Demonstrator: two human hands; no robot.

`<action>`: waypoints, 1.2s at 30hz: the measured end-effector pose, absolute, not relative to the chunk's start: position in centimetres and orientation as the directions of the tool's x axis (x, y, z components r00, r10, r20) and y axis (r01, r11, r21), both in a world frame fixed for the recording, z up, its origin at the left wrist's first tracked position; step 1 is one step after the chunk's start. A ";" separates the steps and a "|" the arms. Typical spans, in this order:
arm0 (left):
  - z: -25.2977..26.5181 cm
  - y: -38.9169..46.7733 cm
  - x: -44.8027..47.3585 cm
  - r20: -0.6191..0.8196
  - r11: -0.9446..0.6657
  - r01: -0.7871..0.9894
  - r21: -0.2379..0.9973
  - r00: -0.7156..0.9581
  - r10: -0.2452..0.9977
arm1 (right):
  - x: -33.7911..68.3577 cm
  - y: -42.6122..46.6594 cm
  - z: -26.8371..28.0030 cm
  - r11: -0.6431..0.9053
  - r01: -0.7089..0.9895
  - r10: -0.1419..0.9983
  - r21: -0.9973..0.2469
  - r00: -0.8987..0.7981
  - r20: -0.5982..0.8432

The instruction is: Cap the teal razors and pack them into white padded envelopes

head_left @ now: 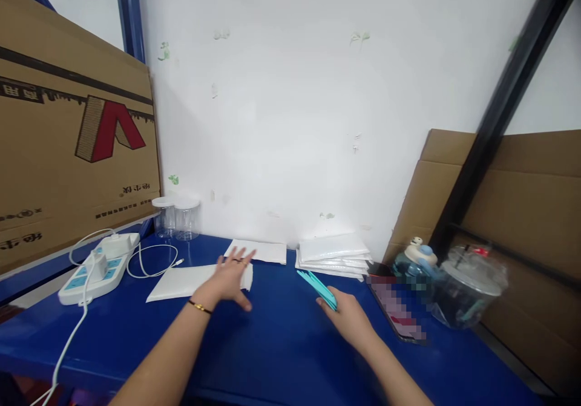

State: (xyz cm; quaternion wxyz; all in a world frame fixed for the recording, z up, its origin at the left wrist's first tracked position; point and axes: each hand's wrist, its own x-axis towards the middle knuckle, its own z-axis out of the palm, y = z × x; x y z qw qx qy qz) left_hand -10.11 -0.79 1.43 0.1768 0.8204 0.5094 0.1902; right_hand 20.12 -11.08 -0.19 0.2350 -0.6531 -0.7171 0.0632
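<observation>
My left hand (231, 279) has its fingers spread, palm down, at the right end of a flat white padded envelope (181, 282). Whether it presses on the envelope I cannot tell. Behind the fingertips lies a white sheet or flat packet (267, 252) near the wall. In my right hand (347, 315) is a slim turquoise object (318, 286) with long, narrow, layered parts that point up and left; its exact kind does not show. Just past its tip sits a stack of white padded envelopes (333, 255).
A white power strip (100, 273) with plugs and a white cable (149, 273) occupies the left side. Two clear jars (186, 221) stand by the wall. To the right are a phone (394, 309), a small figurine (415, 261) and a plastic-wrapped cup (467, 285). Cardboard (72, 127) flanks the blue table (272, 345).
</observation>
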 end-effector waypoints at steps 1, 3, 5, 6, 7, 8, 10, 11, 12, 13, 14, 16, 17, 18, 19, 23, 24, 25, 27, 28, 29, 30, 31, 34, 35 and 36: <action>0.9 0.3 -12.1 0.087 -0.350 0.836 0.422 0.347 0.934 | 20.9 -11.1 -0.1 0.132 0.917 0.969 -0.375 -0.039 0.245; -0.4 1.8 -15.1 0.017 -0.262 0.882 0.392 0.278 0.960 | 22.1 -11.0 0.1 0.123 0.934 0.973 -0.334 -0.047 0.227; -1.4 2.3 -16.5 0.050 -0.286 0.856 0.432 0.294 0.955 | 22.8 -11.0 0.5 0.127 0.946 0.976 -0.297 -0.066 0.206; -1.5 2.4 -16.7 0.078 -0.314 0.837 0.449 0.313 0.947 | 22.9 -11.1 0.8 0.134 0.952 0.977 -0.276 -0.080 0.197; -1.5 2.3 -16.6 0.117 -0.348 0.814 0.466 0.333 0.936 | 23.0 -11.1 1.2 0.143 0.957 0.978 -0.253 -0.096 0.187; -1.1 2.1 -16.2 0.144 -0.375 0.785 0.492 0.351 0.925 | 23.0 -11.1 1.7 0.149 0.963 0.978 -0.226 -0.109 0.179; 0.4 1.7 -15.2 0.166 -0.404 0.717 0.569 0.381 0.910 | 23.0 -11.2 3.3 0.150 0.977 0.978 -0.154 -0.123 0.167; 1.4 1.5 -14.5 0.156 -0.404 0.667 0.626 0.401 0.903 | 23.0 -11.2 4.3 0.145 0.984 0.978 -0.105 -0.126 0.167; 2.5 1.3 -13.8 0.155 -0.408 0.624 0.666 0.420 0.894 | 23.1 -11.1 5.6 0.139 0.989 0.977 -0.047 -0.129 0.169; 3.6 1.1 -13.0 0.160 -0.418 0.575 0.703 0.445 0.881 | 23.1 -11.0 7.1 0.126 0.992 0.976 0.017 -0.127 0.177; 4.7 1.0 -12.1 0.164 -0.411 0.478 0.776 0.478 0.863 | 23.1 -11.0 8.7 0.137 0.987 0.970 0.086 -0.151 0.190; 6.2 0.7 -10.1 0.213 -0.369 0.215 0.904 0.521 0.826 | 23.1 -10.7 12.3 0.124 0.967 0.964 0.221 -0.170 0.203; 6.7 0.5 -9.1 0.237 -0.329 0.079 0.941 0.542 0.806 | 23.0 -10.6 14.3 0.130 0.951 0.957 0.281 -0.195 0.217; 6.9 0.2 -8.0 0.266 -0.291 -0.045 0.956 0.556 0.787 | 22.9 -10.6 16.2 0.138 0.933 0.948 0.332 -0.221 0.227; 7.0 -0.1 -6.9 0.305 -0.266 -0.152 0.952 0.560 0.770 | 22.6 -10.5 18.0 0.135 0.916 0.942 0.378 -0.236 0.237; 6.5 -1.5 -3.3 0.430 -0.242 -0.379 0.893 0.563 0.706 | 21.1 -10.5 23.5 0.095 0.848 0.932 0.521 -0.259 0.252; 6.3 -1.9 -2.7 0.447 -0.233 -0.410 0.882 0.565 0.693 | 20.6 -10.6 24.3 0.082 0.831 0.930 0.550 -0.262 0.257; 6.0 -2.3 -2.1 0.457 -0.221 -0.435 0.873 0.569 0.684 | 20.0 -10.7 24.9 0.073 0.815 0.929 0.574 -0.266 0.259; 5.5 -2.8 -1.2 0.463 -0.192 -0.470 0.862 0.572 0.677 | 18.6 -11.1 25.3 0.065 0.786 0.928 0.615 -0.274 0.253; 5.1 -3.0 -0.8 0.461 -0.178 -0.481 0.858 0.569 0.681 | 17.8 -11.3 25.3 0.072 0.770 0.928 0.635 -0.285 0.241; 4.8 -3.1 -0.5 0.459 -0.168 -0.491 0.855 0.564 0.687 | 17.0 -11.5 25.2 0.087 0.751 0.927 0.654 -0.301 0.222; 4.5 -3.2 -0.1 0.460 -0.164 -0.500 0.851 0.555 0.693 | 16.2 -11.7 24.9 0.111 0.730 0.926 0.674 -0.322 0.197; 4.2 -3.3 0.3 0.461 -0.164 -0.506 0.847 0.547 0.699 | 15.5 -11.8 24.6 0.141 0.708 0.922 0.692 -0.348 0.168; 3.5 -3.5 1.1 0.464 -0.182 -0.492 0.851 0.546 0.697 | 13.5 -11.7 23.4 0.247 0.647 0.896 0.721 -0.437 0.085; 3.3 -3.5 1.2 0.462 -0.191 -0.477 0.858 0.553 0.693 | 12.9 -11.5 23.1 0.282 0.634 0.884 0.720 -0.463 0.062; 3.1 -3.6 1.3 0.456 -0.198 -0.460 0.866 0.562 0.690 | 12.4 -11.2 22.7 0.316 0.625 0.873 0.714 -0.486 0.040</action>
